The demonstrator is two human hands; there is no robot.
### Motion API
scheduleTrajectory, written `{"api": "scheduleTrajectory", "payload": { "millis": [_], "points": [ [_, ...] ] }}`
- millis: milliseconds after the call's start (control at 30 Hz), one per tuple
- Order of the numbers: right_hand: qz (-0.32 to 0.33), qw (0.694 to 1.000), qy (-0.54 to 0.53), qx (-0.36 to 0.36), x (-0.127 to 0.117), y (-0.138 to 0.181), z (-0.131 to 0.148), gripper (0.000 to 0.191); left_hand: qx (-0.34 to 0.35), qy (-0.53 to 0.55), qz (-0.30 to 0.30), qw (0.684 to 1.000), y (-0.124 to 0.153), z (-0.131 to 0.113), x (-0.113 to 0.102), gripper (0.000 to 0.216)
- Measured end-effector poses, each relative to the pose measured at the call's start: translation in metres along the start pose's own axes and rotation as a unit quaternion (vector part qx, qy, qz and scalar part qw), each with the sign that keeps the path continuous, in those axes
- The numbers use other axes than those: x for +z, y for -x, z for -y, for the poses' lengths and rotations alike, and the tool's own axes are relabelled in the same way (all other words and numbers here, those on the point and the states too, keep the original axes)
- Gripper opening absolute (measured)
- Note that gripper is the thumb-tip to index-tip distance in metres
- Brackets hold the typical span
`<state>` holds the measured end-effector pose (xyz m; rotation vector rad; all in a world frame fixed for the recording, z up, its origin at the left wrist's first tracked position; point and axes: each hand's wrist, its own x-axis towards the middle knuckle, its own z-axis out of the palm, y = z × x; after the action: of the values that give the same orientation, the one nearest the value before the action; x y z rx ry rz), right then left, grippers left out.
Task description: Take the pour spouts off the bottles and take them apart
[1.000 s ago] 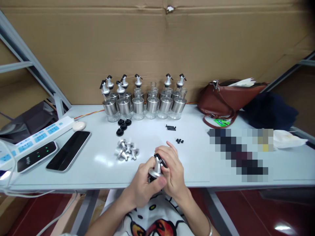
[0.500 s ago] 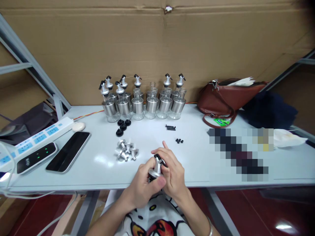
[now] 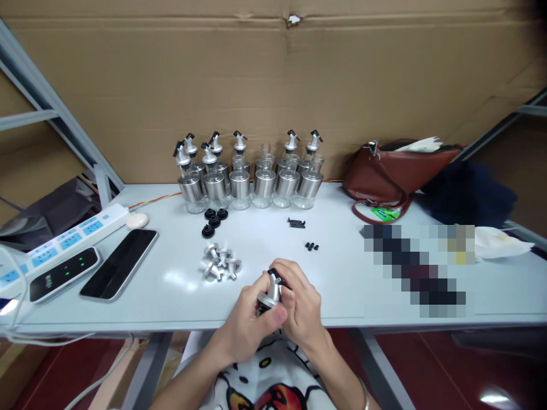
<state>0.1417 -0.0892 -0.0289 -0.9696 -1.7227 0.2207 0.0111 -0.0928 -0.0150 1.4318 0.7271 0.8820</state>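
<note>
Above the table's front edge, my left hand (image 3: 250,319) is closed around a silver bottle pourer (image 3: 270,295), thumb across its round collar. My right hand (image 3: 302,304) wraps the pourer's upper end from the other side, its fingers curled at the black flap (image 3: 276,275); the exact fingertip contact is partly hidden. Beyond my hands lie several loose silver spouts (image 3: 221,261) and several black stoppers (image 3: 208,230). Small black rods (image 3: 296,223) and tiny black caps (image 3: 311,246) rest farther right.
Two rows of glass bottles with steel bands (image 3: 264,185) stand at the back, several topped with pourers. On the left are a power strip (image 3: 68,239), a phone (image 3: 119,265) and a black device with green lights (image 3: 65,274). A brown handbag (image 3: 384,171) sits at right.
My right hand's raised finger has folded down, and its fingers now curl closer over the top of the pourer. My left hand keeps its hold in about the same place.
</note>
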Motion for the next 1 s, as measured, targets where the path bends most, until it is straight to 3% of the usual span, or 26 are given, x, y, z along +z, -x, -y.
{"api": "scheduleTrajectory", "payload": {
  "millis": [500,733,833,1000],
  "points": [
    [0.005,1.000,-0.004,0.015,0.000,0.001,0.001,0.032,0.006,0.018,0.008,1.000,0.000,0.001,-0.001,0.042],
    [0.019,0.996,-0.078,0.028,-0.001,-0.005,0.003,0.042,0.067,0.000,-0.027,0.997,-0.003,0.000,0.000,0.053],
    [0.024,0.996,-0.082,0.035,-0.003,-0.008,0.002,0.046,0.051,-0.003,-0.016,0.999,-0.005,-0.003,0.000,0.055],
    [0.039,0.996,-0.071,0.044,-0.002,-0.008,0.001,0.056,0.015,-0.040,0.012,0.999,-0.005,-0.007,0.002,0.039]
  ]
}}
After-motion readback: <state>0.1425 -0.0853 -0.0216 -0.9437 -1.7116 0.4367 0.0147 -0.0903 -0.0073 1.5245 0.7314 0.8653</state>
